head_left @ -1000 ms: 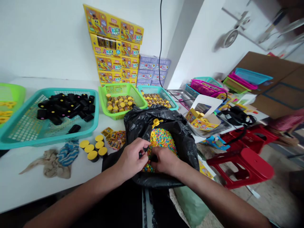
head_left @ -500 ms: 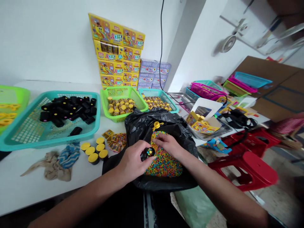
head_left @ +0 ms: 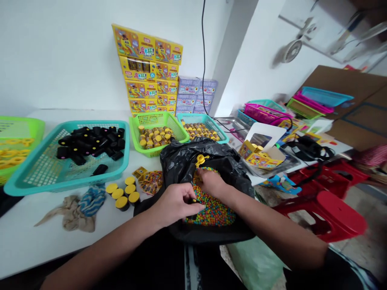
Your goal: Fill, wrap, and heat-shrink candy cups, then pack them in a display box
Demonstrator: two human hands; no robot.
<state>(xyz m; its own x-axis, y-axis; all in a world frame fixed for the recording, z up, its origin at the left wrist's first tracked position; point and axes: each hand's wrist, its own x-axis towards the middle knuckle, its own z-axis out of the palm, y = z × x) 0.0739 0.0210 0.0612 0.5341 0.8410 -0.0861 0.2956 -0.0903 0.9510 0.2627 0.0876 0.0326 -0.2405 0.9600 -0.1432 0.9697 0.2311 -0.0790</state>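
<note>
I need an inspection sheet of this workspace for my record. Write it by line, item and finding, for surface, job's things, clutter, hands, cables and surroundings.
Surface: white table, bearing baskets and bag.
Job's things: multicoloured candy balls in a black plastic bag; yellow plastic piece on the bag's edge.
Clutter: crumpled cloth; black cups with yellow lids.
Hands: left hand over the candy, its grip hidden; right hand touching the candy.
Cables: black cable running down the wall.
Surroundings: stacked yellow boxes; red stool; wall fan.
</note>
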